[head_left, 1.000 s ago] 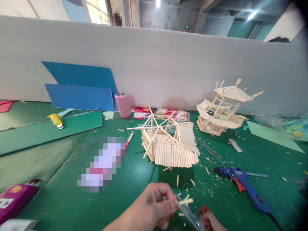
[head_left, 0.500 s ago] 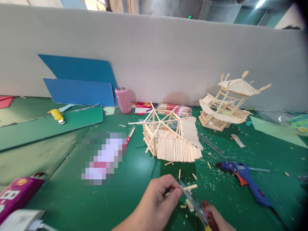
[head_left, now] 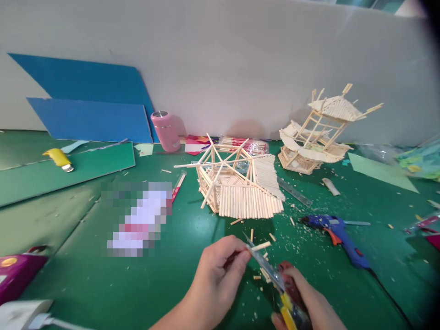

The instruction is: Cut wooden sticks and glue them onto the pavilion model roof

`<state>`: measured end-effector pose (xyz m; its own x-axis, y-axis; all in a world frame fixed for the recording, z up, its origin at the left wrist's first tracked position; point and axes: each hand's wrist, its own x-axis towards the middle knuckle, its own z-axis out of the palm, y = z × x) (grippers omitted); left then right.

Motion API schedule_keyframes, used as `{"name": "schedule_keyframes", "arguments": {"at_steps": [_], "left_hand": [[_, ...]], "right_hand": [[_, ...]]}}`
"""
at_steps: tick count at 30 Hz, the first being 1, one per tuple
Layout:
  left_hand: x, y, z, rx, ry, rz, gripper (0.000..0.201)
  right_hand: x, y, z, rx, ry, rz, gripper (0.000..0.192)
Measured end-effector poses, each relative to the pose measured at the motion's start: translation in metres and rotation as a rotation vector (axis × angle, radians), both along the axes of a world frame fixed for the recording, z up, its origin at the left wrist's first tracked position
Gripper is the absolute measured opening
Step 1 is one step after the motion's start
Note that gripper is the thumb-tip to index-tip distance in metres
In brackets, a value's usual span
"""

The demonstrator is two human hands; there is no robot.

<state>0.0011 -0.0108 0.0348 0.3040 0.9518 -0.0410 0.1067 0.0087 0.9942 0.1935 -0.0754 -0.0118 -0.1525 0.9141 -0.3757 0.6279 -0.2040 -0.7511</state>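
My left hand [head_left: 222,270] is closed in a pinch on a thin wooden stick [head_left: 263,246], whose pale end sticks out to the right past the fingertips. My right hand [head_left: 309,298] is wrapped around a pair of cutters [head_left: 270,269] with a long grey blade and red and yellow handle parts. The blade lies across the stick close to my left fingertips; whether it has bitten in, I cannot tell. Just beyond my hands stands a stick-built model frame [head_left: 223,183] with roof panels of side-by-side sticks [head_left: 249,201] on its near and right sides.
A blue glue gun [head_left: 343,236] lies at the right. Behind it stands a taller stick pavilion [head_left: 319,133]. A pink bottle [head_left: 166,132], blue boards [head_left: 92,119] and a yellow utility knife [head_left: 59,159] are at the back left. Stick scraps [head_left: 264,275] litter the green table.
The camera view has tipped down and shifted slightly right. More of my right hand and the cutters' handles shows now. The stick stays in my left hand, with the blade across it.
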Motion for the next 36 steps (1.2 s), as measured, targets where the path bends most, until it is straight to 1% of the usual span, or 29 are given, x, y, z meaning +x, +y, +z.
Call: {"name": "schedule_keyframes", "arguments": {"at_steps": [1, 4, 7, 8, 10, 11, 13, 15, 17, 19, 22, 24, 25, 27, 30, 32, 34, 36], "left_hand": [[-0.001, 0.001, 0.000, -0.050, -0.027, -0.021, 0.020], [-0.005, 0.007, -0.001, -0.285, -0.190, -0.082, 0.020], [-0.007, 0.011, -0.003, -0.531, -0.403, -0.147, 0.020], [-0.008, 0.011, -0.004, -0.593, -0.462, -0.164, 0.020], [-0.008, 0.011, -0.005, -0.669, -0.535, -0.172, 0.019], [-0.007, 0.010, -0.005, -0.686, -0.550, -0.166, 0.019], [-0.007, 0.009, -0.006, -0.699, -0.570, -0.157, 0.019], [-0.006, 0.007, -0.006, -0.700, -0.589, -0.159, 0.019], [-0.005, 0.006, -0.007, -0.670, -0.577, -0.150, 0.021], [-0.004, 0.004, -0.007, -0.583, -0.483, -0.101, 0.022], [-0.002, 0.001, -0.009, -0.364, -0.295, -0.022, 0.022], [-0.001, 0.000, -0.009, -0.265, -0.241, 0.005, 0.023], [-0.001, 0.000, -0.010, -0.258, -0.250, 0.009, 0.024], [-0.002, 0.001, -0.010, -0.333, -0.329, -0.017, 0.023], [-0.005, 0.004, -0.007, -0.550, -0.524, -0.103, 0.021], [-0.006, 0.007, -0.006, -0.676, -0.603, -0.163, 0.018], [-0.007, 0.008, -0.005, -0.745, -0.620, -0.205, 0.017], [-0.007, 0.009, -0.005, -0.744, -0.592, -0.209, 0.017]], "right_hand": [[-0.001, 0.001, 0.004, -0.010, 0.016, -0.002, 0.047], [-0.001, 0.000, 0.011, -0.047, 0.009, -0.001, 0.048], [0.000, -0.003, 0.010, -0.032, -0.017, 0.023, 0.047], [0.001, -0.004, 0.008, -0.012, -0.025, 0.035, 0.050], [0.001, -0.006, 0.004, 0.042, -0.061, 0.040, 0.057], [0.001, -0.007, 0.003, 0.064, -0.084, 0.035, 0.058], [0.001, -0.007, 0.003, 0.087, -0.129, 0.035, 0.048], [0.000, -0.006, 0.006, 0.069, -0.147, 0.058, 0.034], [0.000, -0.004, 0.008, 0.048, -0.131, 0.060, 0.031], [0.000, -0.003, 0.009, 0.039, -0.084, 0.032, 0.036], [-0.002, -0.003, 0.007, 0.029, 0.024, -0.050, 0.041], [-0.005, -0.002, 0.006, 0.019, 0.082, -0.081, 0.042], [-0.006, -0.002, 0.006, 0.025, 0.093, -0.100, 0.043], [-0.008, -0.001, 0.009, 0.024, 0.078, -0.113, 0.046], [-0.008, -0.001, 0.013, 0.018, 0.040, -0.121, 0.045], [-0.008, -0.002, 0.013, 0.027, 0.034, -0.118, 0.041], [-0.007, -0.004, 0.010, 0.048, 0.026, -0.128, 0.036], [-0.007, -0.006, 0.005, 0.059, 0.015, -0.132, 0.030]]}}
